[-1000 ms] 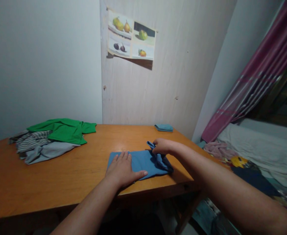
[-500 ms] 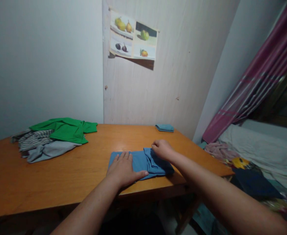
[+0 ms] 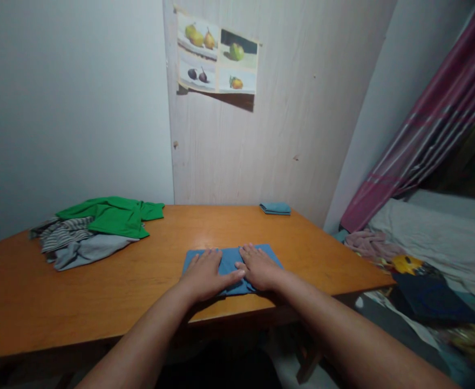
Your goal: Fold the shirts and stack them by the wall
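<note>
A folded blue cloth lies near the front edge of the wooden table. My left hand lies flat on its left half, fingers stretched out. My right hand lies flat on its right half, fingers spread, touching the left thumb. Both palms press on the cloth and neither hand grips anything.
A heap of clothes sits at the table's back left, a green garment on top of striped and grey ones. A small folded blue cloth lies at the back right corner. A bed with bedding and a striped curtain are at the right.
My right hand folded the cloth's right end over to the left, let it go and now lies flat on it. My left hand stayed pressed on the cloth.
</note>
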The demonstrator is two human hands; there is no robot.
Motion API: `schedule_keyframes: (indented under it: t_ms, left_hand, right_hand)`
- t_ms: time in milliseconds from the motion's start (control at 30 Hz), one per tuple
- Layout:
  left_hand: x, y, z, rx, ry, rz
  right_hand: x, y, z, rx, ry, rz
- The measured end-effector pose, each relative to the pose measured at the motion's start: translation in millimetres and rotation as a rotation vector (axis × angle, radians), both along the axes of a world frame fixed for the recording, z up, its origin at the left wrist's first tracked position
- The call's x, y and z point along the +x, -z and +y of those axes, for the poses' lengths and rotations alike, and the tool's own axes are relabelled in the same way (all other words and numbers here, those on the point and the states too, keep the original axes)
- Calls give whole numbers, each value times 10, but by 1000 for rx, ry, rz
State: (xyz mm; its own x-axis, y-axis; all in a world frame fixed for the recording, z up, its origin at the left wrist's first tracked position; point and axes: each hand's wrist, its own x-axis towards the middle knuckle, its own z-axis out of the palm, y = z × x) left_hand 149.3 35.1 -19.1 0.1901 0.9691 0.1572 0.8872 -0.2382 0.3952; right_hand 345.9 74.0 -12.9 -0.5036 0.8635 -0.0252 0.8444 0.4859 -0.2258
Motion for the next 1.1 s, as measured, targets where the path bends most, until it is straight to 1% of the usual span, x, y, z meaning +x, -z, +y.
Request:
schedule_keyframes:
  t_ms: [100, 200, 267, 333, 400, 467, 567, 633, 700, 767, 833, 933, 1000, 1100]
  left_hand:
    - [-115, -76, 38, 48, 10, -193]
    - [-280, -167, 39, 141, -27, -345]
    - [-403, -201, 16, 189, -73, -403]
    - [-513, -203, -28, 207, -133, -428]
    - [-589, -177, -92, 198, -160, -434]
    - [-626, -132, -168, 176, -142, -428]
    - [-629, -45, -279, 176, -105, -400]
    - [-615, 16, -339, 203, -94, -349]
    - [-601, 66, -383, 234, -74, -279]
    - [-588, 98, -411, 257, -55, -217]
    - [-576, 110, -427, 264, -53, -174]
    - [-555, 99, -439, 259, -52, -148]
    - [-538, 83, -450, 256, -41, -151]
    - [-512, 62, -488, 250, -18, -168]
  right_hand:
    - [1, -7, 11, -3, 12, 3]
    - [7, 6, 29, -5, 4, 13]
    - [15, 8, 50, -5, -11, 37]
    - [30, -11, 81, 1, -26, 82]
    - [66, -58, 127, 32, -20, 152]
    - [136, -119, 185, 85, 24, 238]
    - [328, -178, 279, 148, 188, 342]
    - [497, -160, 319, 159, 322, 363]
    - [669, -100, 321, 147, 445, 347]
    - [814, -27, 281, 106, 531, 296]
    - [913, 26, 214, 39, 559, 232]
    - [952, 45, 118, -64, 529, 189]
    - [914, 38, 93, -115, 512, 230]
    - [813, 21, 126, -200, 510, 392]
